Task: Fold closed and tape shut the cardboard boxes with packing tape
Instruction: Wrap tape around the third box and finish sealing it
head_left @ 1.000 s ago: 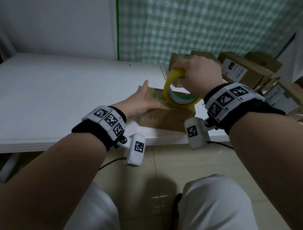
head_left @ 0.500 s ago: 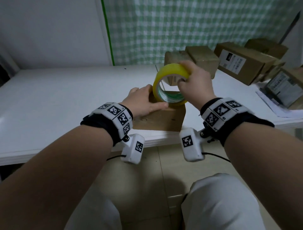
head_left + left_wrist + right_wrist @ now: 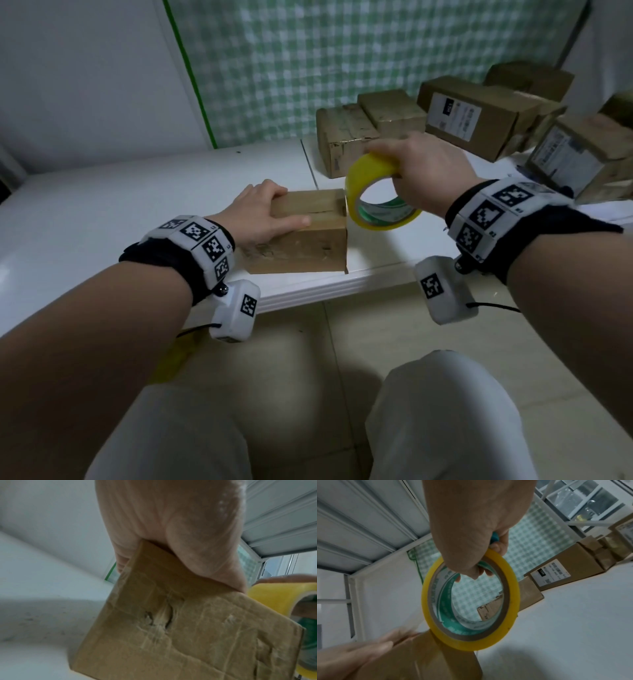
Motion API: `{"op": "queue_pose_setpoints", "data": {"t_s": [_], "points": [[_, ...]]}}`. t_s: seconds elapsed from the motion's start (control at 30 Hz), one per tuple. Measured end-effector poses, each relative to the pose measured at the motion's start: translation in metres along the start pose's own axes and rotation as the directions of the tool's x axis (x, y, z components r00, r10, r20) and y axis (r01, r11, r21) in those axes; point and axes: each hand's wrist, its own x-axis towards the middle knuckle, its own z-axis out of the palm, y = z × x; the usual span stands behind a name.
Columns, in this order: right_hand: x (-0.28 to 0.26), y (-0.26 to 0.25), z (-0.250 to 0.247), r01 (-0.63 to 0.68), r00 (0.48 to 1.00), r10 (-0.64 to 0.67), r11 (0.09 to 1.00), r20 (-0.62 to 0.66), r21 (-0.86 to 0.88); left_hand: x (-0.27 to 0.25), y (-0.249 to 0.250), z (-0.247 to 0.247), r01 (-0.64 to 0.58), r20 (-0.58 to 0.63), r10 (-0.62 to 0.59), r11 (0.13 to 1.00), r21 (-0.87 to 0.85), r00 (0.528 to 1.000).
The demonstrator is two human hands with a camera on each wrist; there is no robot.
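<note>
A small brown cardboard box [image 3: 308, 236] [image 3: 180, 628] [image 3: 426, 660] sits near the front edge of the white table [image 3: 102, 212]. My left hand [image 3: 263, 219] [image 3: 171, 534] lies flat on the box's left top, thumb along the front edge, pressing the flaps down. My right hand [image 3: 421, 171] [image 3: 476, 534] grips a yellow roll of packing tape [image 3: 373, 192] [image 3: 471, 601] [image 3: 281, 592], fingers through its core. The roll stands on edge at the box's right end, touching the top right corner. A clear strip of tape seems to run from the roll onto the box top.
Several other cardboard boxes [image 3: 363, 133] [image 3: 563, 572], some with white labels, are piled on the table at the back right. A green checked cloth [image 3: 342, 61] hangs behind. The table's front edge [image 3: 342, 287] is just below the box; my knees are under it.
My right hand has carried the tape roll rightward across the box top to its right end. The left hand has slid to the box's left side, still pressing down.
</note>
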Motion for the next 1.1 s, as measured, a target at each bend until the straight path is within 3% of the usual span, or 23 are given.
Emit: {"op": "queue_pose_setpoints", "data": {"t_s": [0.43, 0.53, 0.63, 0.73, 0.93, 1.1], "points": [[-0.014, 0.009, 0.041, -0.015, 0.999, 0.018, 0.998, 0.045, -0.064, -0.003, -0.001, 0.001, 0.010, 0.014, -0.010, 1.000, 0.025, 1.000], [-0.016, 0.007, 0.043, -0.015, 0.999, 0.019, 0.996, 0.051, -0.086, -0.006, 0.001, -0.001, -0.002, 0.060, -0.010, 0.981, 0.193, 0.998], [-0.016, 0.005, 0.042, -0.011, 0.998, 0.018, 0.995, 0.068, -0.103, -0.012, 0.009, -0.003, 0.052, 0.038, -0.080, 0.879, 0.474, 0.996], [-0.017, 0.002, 0.040, -0.021, 0.997, 0.029, 0.993, 0.073, -0.113, -0.022, 0.017, 0.006, 0.091, 0.054, -0.134, 0.866, 0.491, 0.989], [-0.018, -0.001, 0.041, -0.046, 0.995, 0.054, 0.994, 0.080, -0.103, -0.023, 0.033, 0.020, -0.034, 0.092, -0.011, 0.884, 0.466, 0.996], [-0.017, -0.001, 0.042, -0.042, 0.995, 0.052, 0.993, 0.084, -0.110, -0.025, 0.053, 0.022, -0.159, 0.191, 0.089, 0.906, 0.393, 0.978]]}}
